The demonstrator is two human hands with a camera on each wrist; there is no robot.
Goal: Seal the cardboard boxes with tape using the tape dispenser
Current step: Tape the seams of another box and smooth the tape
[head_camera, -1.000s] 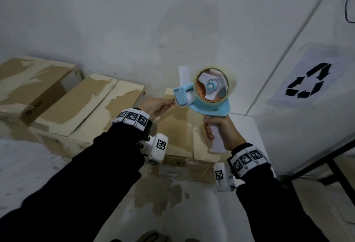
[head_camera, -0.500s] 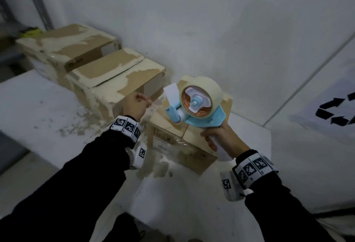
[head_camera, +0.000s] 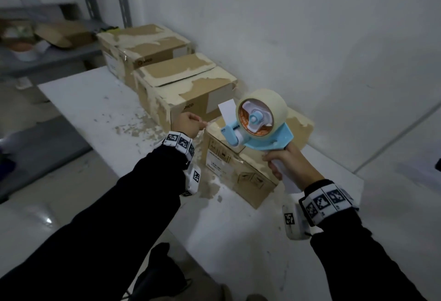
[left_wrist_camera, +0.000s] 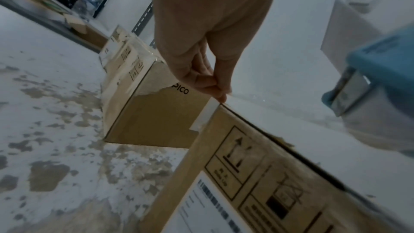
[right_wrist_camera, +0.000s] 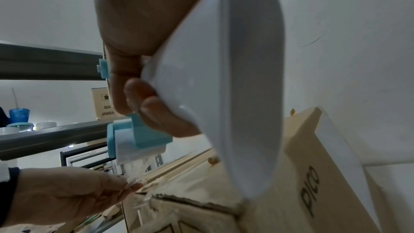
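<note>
Pinching the clear tape end (right_wrist_camera: 134,174) between thumb and fingertips, the left hand (head_camera: 188,124) hovers at the near corner of the closest cardboard box (head_camera: 248,171), at 9 o'clock from the tape dispenser (head_camera: 257,124). Two more cardboard boxes (head_camera: 181,85) sit at 11 o'clock on the white counter (head_camera: 100,109). The right hand (head_camera: 291,164) wraps its grip around the dispenser's white handle (right_wrist_camera: 224,77), holding it above the box.
</note>
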